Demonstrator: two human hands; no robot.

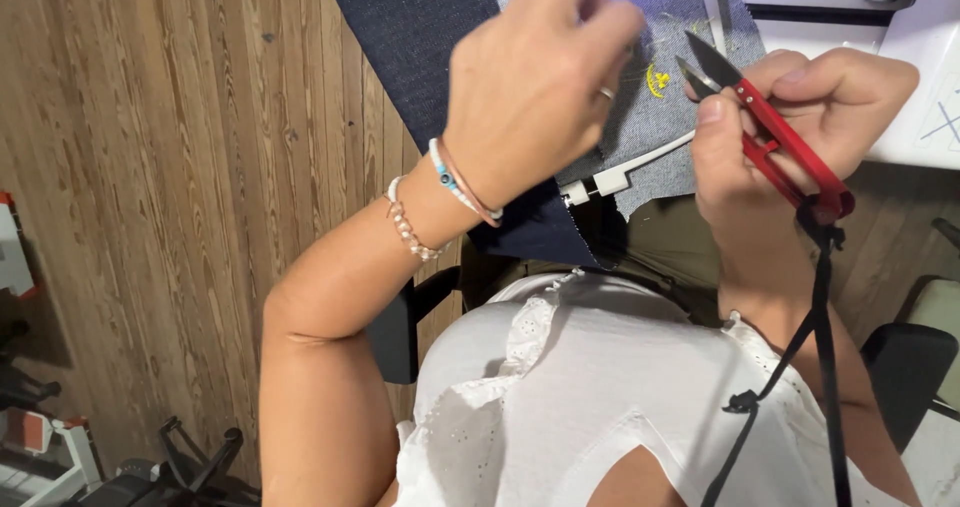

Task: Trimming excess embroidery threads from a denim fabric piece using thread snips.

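Hands: both up over denim cloth, head view only.
Left hand (535, 82): back of hand to camera, fingers curled down onto the denim fabric (660, 117), pressing or pinching it; fingertips hidden, so exact grip cannot be told. Ring on one finger, bead bracelets (450, 192) at the wrist.
Right hand (800, 117): closed around red thread snips (775, 132), thumb and fingers squeezing the handles from either side.
Snips: blades slightly parted, tips pointing toward the left hand, just beside the yellow embroidery (656, 79). Black cord (815, 317) tied at the handle end, hanging down past the right wrist.
Embroidery: small yellow stitched motif on the paler face of the cloth, between the two hands, right next to the blade tips.
Fabric: dark denim side runs away beyond the left hand; paler side under both hands, draped over the lap.
Progress: motif looks stitched already; any loose threads are too small to see, so how much trimming is done or left cannot be told.
Beyond right hand: white sewing machine (900, 27), edge only.
Under left arm: wood plank floor (150, 167).
Containers: none in view.
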